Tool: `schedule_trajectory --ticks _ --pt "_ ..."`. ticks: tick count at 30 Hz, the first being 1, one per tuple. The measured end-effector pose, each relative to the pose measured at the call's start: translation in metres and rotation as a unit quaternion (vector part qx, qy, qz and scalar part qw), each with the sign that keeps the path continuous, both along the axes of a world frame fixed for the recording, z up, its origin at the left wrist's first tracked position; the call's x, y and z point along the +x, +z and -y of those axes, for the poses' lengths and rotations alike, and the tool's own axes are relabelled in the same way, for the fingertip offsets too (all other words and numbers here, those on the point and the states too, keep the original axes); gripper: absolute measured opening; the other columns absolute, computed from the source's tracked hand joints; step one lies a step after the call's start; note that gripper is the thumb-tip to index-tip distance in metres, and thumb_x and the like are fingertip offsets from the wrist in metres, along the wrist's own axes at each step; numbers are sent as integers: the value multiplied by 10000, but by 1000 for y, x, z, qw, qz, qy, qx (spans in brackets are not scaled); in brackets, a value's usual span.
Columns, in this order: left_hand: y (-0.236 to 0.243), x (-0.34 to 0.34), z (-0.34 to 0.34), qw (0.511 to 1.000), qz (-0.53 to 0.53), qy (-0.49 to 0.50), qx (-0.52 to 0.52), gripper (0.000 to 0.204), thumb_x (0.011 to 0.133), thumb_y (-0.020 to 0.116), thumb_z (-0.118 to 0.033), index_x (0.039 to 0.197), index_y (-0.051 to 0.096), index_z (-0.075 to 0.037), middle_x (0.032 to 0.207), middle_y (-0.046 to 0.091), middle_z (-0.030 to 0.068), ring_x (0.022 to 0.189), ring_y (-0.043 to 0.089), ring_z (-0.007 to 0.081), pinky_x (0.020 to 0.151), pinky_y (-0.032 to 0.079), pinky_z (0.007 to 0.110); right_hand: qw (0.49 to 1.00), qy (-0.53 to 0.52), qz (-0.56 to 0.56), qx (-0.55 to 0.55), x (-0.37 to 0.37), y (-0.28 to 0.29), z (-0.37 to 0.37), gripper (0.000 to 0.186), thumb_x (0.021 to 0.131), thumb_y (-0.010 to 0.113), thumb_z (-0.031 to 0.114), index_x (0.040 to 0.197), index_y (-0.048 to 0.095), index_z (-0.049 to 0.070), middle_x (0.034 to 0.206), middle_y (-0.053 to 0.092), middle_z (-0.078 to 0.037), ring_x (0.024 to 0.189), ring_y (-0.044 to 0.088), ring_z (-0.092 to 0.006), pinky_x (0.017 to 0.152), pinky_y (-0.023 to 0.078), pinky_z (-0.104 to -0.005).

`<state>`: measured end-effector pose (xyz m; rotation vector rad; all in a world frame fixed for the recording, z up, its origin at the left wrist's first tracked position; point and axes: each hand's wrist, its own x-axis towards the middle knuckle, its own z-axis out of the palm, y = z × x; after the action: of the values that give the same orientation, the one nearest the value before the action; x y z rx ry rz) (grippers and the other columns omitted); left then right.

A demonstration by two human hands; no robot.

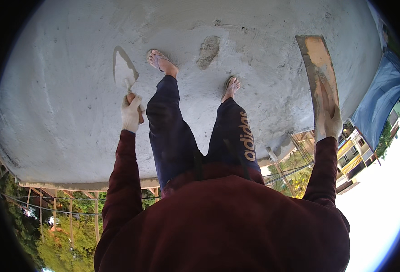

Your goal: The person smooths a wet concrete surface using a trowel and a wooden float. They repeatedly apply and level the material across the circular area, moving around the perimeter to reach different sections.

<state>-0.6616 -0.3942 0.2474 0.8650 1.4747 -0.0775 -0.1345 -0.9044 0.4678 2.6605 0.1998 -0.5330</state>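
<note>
My gloved left hand point(131, 115) is wrapped round the wooden handle of a pointing trowel point(124, 71). The trowel's leaf-shaped blade is smeared with grey mortar and points away from me, beside my left foot. In my gloved right hand point(329, 122) is a long, narrow wooden float point(318, 59), gripped near its lower end and coated with mortar along the edges. Both tools are above or against the grey concrete surface point(263, 54); I cannot tell whether either touches it.
I stand on the concrete in flip-flops, feet apart. A rough footprint-shaped mark point(208, 52) lies between and beyond my feet. Behind me runs the slab's edge point(73, 186), with wooden poles, cables and trees beyond it. A blue tarp point(381, 99) hangs at the right, near a yellow building point(355, 156).
</note>
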Motion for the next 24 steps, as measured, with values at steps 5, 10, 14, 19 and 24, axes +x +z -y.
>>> schedule_trajectory --ticks 5,10,14,19,24 --pt "87 -72 20 995 -60 -84 15 221 883 720 -98 1037 562 -88 776 579 12 576 576 143 540 494 323 996 -41 -5 85 -7 -45 98 635 893 675 383 1460 556 122 1352 658 -216 1261 627 -387 1024 501 -466" --pt "194 -116 147 999 -23 28 -16 406 871 683 -93 1260 616 3 1120 706 89 1004 688 194 876 544 326 987 -44 -20 154 14 -76 165 629 878 676 407 1435 574 134 1321 673 -208 1233 640 -388 1023 503 -469" --pt "215 -150 266 997 18 55 -41 504 879 673 -104 1365 596 5 1215 684 85 1098 656 186 966 528 345 978 -80 -6 191 31 -94 228 640 861 671 413 1432 579 141 1318 677 -212 1241 640 -385 1037 502 -465" --pt "278 -180 410 985 -89 149 -20 496 884 668 -107 1362 597 4 1212 685 87 1093 659 194 966 529 354 964 -86 -7 252 59 -114 233 644 838 688 381 1425 592 133 1276 701 -209 1202 663 -388 1020 515 -452" --pt "331 -168 423 971 -139 186 59 487 890 663 -111 1359 598 2 1210 686 88 1087 662 203 967 530 363 938 -97 -1 334 50 -127 266 665 831 702 379 1426 586 104 1285 691 -231 1216 657 -394 1020 512 -460"
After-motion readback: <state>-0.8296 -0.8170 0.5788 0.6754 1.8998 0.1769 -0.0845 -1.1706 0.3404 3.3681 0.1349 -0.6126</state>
